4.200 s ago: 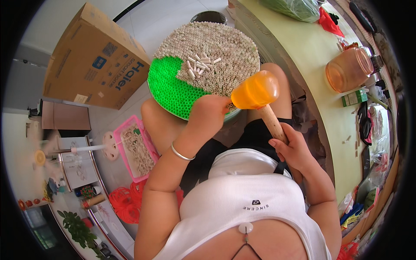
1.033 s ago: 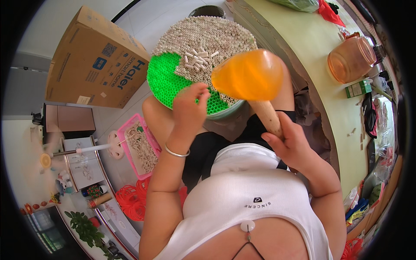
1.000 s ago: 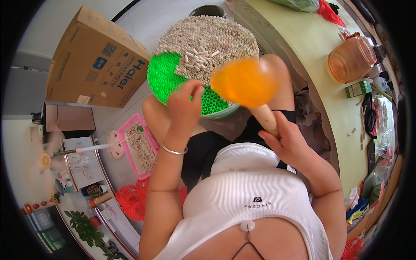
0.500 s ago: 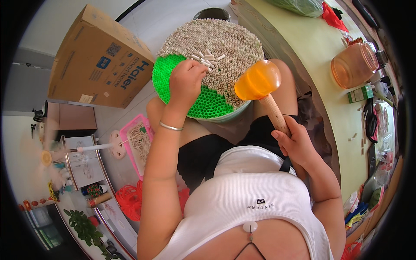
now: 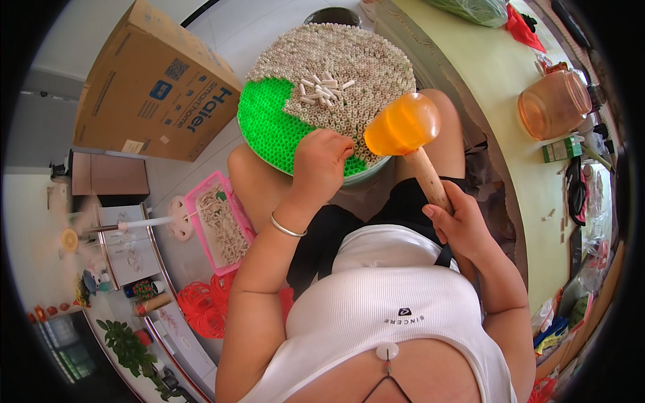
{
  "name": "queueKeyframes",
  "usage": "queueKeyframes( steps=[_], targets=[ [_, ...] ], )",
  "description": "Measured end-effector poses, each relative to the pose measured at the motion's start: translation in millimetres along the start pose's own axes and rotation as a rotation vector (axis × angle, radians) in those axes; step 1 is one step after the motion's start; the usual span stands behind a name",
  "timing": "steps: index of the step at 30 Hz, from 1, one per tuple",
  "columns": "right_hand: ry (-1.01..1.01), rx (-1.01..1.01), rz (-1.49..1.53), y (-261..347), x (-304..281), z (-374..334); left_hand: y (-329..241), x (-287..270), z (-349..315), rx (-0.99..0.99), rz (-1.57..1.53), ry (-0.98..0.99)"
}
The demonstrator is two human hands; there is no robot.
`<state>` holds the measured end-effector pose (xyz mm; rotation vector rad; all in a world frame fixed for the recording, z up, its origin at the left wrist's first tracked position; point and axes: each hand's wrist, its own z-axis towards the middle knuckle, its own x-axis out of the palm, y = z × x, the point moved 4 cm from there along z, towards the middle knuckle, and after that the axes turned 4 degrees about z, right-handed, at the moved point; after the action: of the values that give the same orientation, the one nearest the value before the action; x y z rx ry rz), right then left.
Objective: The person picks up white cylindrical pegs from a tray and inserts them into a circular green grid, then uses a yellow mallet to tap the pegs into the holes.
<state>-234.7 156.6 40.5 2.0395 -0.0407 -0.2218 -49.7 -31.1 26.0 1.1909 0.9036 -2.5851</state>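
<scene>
A seated person, seen from above, holds a mallet (image 5: 406, 129) in the right hand (image 5: 459, 218), the fingers and thumb wrapped around its pale wooden handle (image 5: 428, 176). The handle slants away from this grip, up and to the left, so the head lies ahead of the hand, beyond the knuckles, in front of the lower right edge of a round tray (image 5: 265, 124). The left hand (image 5: 321, 164) is over the near part of the tray, its fingers bent and the tips drawn together; whether a tube is pinched between them cannot be told. Those fingertips point right, close to the mallet's head but apart from it. The head is a glossy, see-through amber block, thick and rounded, slightly narrower at its left end. The tray sits between the person's knees and is bright green, patterned like honeycomb with small round holes. Short, off-white tubes (image 5: 322, 54) stand upright, packed tightly across its far and right portions, while the green holes show at the left and near side. A small pile of loose tubes (image 5: 326, 91) lies on top, near the middle. Beside the left knee, a pink basket (image 5: 237, 207) contains more such tubes.
</scene>
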Motion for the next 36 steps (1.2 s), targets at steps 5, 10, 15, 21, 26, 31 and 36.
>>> queueKeyframes(
  steps=[5,10,15,21,26,31,36],
  targets=[
    [0.015,-0.005,-0.042,9.0,1.9,-1.9,1.7,0.6,0.2,-0.13,-0.094,0.073],
    [-0.021,-0.302,-0.235,43.4,9.1,-5.8,26.3,-30.9,12.8,-0.21,-0.028,-0.142],
    [-0.045,-0.344,-0.523,20.3,14.6,9.6,49.7,-32.9,37.2,-0.002,0.266,-0.128],
    [-0.052,-0.083,-0.207,4.3,-0.4,3.5,65.1,-23.8,42.2,-0.009,0.318,-0.024],
    [-0.054,0.009,-0.016,0.8,-1.7,1.5,63.6,-24.4,45.9,0.039,0.3,0.017],
    [-0.066,-0.074,-0.08,-5.4,-2.1,6.6,70.4,-22.5,42.9,-0.014,0.236,0.008],
    [-0.045,-0.027,-0.05,-7.2,0.1,4.3,72.1,-21.8,48.1,-0.213,0.193,-0.003]
  ],
)
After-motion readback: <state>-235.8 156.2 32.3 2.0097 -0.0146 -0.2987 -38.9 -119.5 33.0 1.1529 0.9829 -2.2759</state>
